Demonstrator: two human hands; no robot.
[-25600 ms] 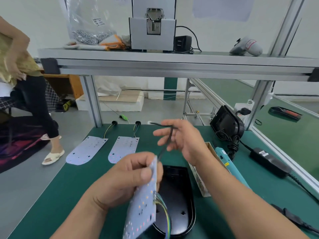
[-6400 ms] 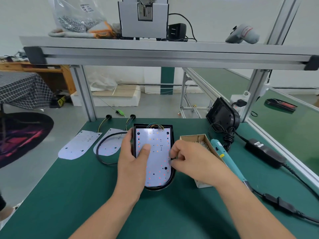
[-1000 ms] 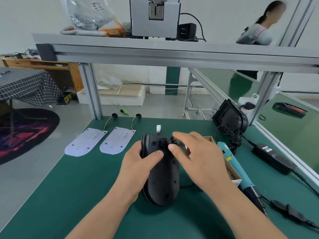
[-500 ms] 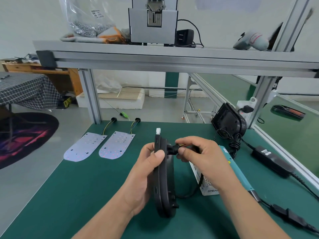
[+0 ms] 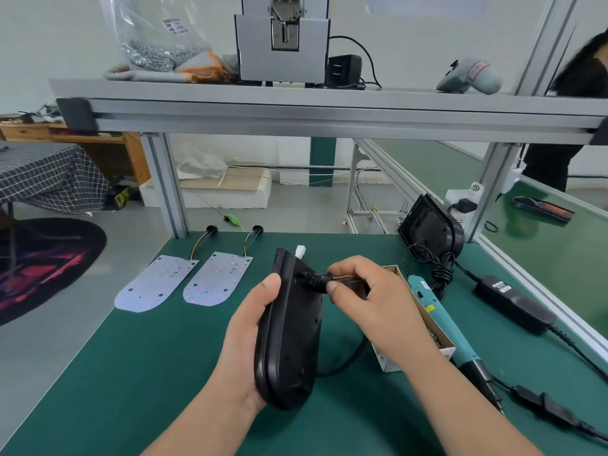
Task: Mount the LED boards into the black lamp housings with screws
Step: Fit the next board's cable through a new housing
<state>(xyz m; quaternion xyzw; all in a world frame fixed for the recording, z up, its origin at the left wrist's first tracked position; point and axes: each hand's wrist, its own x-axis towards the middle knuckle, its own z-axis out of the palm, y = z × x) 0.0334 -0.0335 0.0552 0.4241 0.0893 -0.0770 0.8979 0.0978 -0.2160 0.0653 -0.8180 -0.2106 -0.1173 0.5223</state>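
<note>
head view: left hand point(image 5: 245, 337) grips a black lamp housing point(image 5: 291, 330), thumb on the near face, fingers hidden behind it. housing is smooth matte plastic, long and rounded at the near end, squared at the far end. it stands on edge over the green bench mat point(image 5: 131, 373), back side toward the right hand, long axis running away from the person and tilted slightly left; the rounded end is lowest, near the mat. right hand point(image 5: 371, 301) pinches a black cable grommet point(image 5: 314, 278) at the housing's upper back between thumb and forefinger; thin yellow and green wires run from it under the fingers. a white connector point(image 5: 300, 251) shows at the far end. two bare led boards point(image 5: 186, 279), flat, pale, dotted, lie side by side well left. a cardboard screw box point(image 5: 424, 327) and a teal electric screwdriver point(image 5: 441, 320) lie to the right.
</note>
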